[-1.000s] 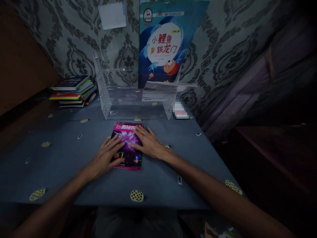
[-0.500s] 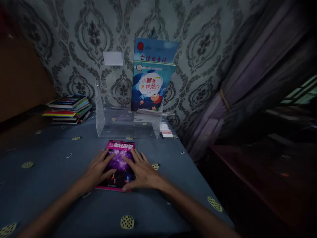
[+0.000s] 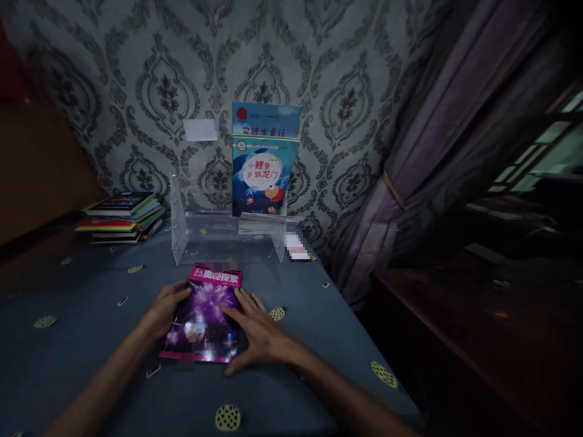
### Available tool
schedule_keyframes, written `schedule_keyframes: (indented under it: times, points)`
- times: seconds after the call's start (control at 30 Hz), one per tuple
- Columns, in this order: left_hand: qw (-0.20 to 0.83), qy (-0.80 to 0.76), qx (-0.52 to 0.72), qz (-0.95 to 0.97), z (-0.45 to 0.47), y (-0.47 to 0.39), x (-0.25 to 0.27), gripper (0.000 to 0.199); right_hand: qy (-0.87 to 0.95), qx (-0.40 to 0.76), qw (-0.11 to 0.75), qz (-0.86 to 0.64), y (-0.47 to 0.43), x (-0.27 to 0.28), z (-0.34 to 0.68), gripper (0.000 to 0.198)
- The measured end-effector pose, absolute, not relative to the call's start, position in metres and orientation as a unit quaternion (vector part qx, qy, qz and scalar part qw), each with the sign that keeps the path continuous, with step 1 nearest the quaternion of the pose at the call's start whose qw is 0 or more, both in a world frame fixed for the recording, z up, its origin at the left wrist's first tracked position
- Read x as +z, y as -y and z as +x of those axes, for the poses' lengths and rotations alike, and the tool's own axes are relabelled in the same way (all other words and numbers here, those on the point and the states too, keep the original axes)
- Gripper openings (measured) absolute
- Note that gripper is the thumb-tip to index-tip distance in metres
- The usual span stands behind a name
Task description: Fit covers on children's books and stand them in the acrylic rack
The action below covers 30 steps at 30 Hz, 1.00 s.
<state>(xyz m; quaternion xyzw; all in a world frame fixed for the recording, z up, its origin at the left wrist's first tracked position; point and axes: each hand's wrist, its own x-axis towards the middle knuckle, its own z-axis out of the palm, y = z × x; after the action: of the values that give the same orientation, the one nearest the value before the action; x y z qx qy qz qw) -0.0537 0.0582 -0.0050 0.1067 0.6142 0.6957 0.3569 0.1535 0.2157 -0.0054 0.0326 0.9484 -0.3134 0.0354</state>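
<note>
A book point(image 3: 209, 315) with a glossy purple cover and pink bands lies at the table's middle. My left hand point(image 3: 164, 308) grips its left edge, thumb on the cover and the other fingers hidden below; that edge looks slightly raised. Across the right edge rests my right hand point(image 3: 259, 334), fingers spread, the index finger on the cover and the thumb by the lower right corner. Just behind the book stands a clear acrylic rack point(image 3: 223, 250). A blue picture book point(image 3: 262, 173) leans upright in its right part, before a taller blue book point(image 3: 268, 115).
A stack of books point(image 3: 121, 218) sits at the table's back left. White cards point(image 3: 259, 224) lie on the rack's right side, and a white label point(image 3: 200, 129) is near the patterned wall. A tied curtain point(image 3: 378, 224) hangs beyond the table's right edge.
My left hand has gone from lying flat on the cover to gripping the left edge, which now looks raised. My right hand stays spread at the right edge. The view has shifted slightly.
</note>
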Motion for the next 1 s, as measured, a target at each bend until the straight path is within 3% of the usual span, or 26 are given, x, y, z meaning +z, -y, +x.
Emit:
schedule_keyframes:
  times: [0.13,0.2,0.33,0.4,0.5,0.63,1.0]
  points:
    - [0.414,-0.576,0.7,0.081,-0.041,-0.055,0.006,0.023,-0.927,-0.372,0.022,0.038,-0.218,-0.004,0.16,0.127]
    - [0.411,-0.564,0.712,0.069,-0.037,-0.055,0.009,0.022,-0.905,-0.423,-0.005,0.038,-0.22,-0.007,0.163,0.119]
    - [0.396,-0.549,0.734,0.062,-0.031,-0.06,0.014,0.02,-0.839,-0.515,-0.167,0.059,-0.223,-0.023,0.163,0.058]
    - [0.394,-0.543,0.738,0.076,-0.028,-0.068,0.018,0.019,-0.805,-0.523,-0.253,0.12,-0.224,-0.032,0.158,0.045]
    - [0.391,-0.539,0.739,0.098,-0.023,-0.084,0.027,0.017,-0.741,-0.566,-0.314,0.178,-0.231,-0.038,0.149,0.044]
    - [0.394,-0.534,0.734,0.146,-0.021,-0.115,0.042,0.021,-0.665,-0.647,-0.343,0.146,-0.254,-0.028,0.143,0.031]
    - [0.298,-0.516,0.749,0.289,-0.04,-0.189,0.09,0.028,-0.747,-0.5,-0.428,0.091,-0.343,0.064,0.127,0.02]
